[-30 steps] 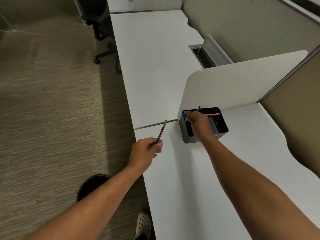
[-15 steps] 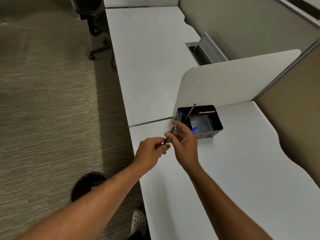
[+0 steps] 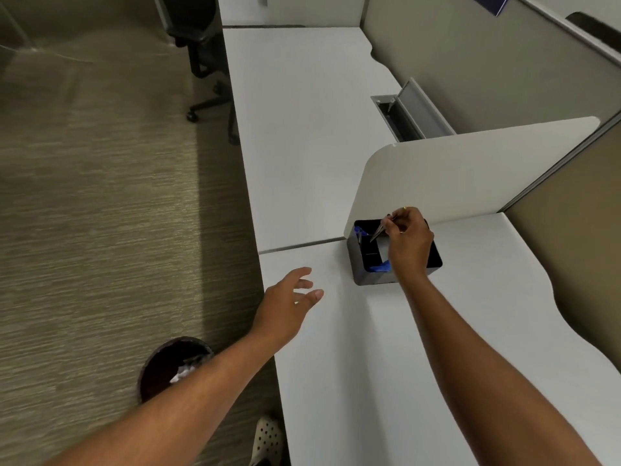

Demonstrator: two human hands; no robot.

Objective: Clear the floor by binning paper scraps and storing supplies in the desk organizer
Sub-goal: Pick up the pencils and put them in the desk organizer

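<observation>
1. The white desk [image 3: 386, 348] carries a black organizer [image 3: 364, 275] against a curved divider [image 3: 470, 173].
2. A dark bin [image 3: 158, 364] stands on the carpet beside the desk, with crumpled paper [image 3: 183, 375] inside.
3. The left hand [image 3: 285, 307] hovers over the desk edge, fingers spread, holding nothing.
4. The right hand [image 3: 408, 243] is over the organizer, fingers pinching a pencil [image 3: 379, 231].
5. The pencil slants down-left from the fingers, tip inside the organizer's rear compartment.
</observation>
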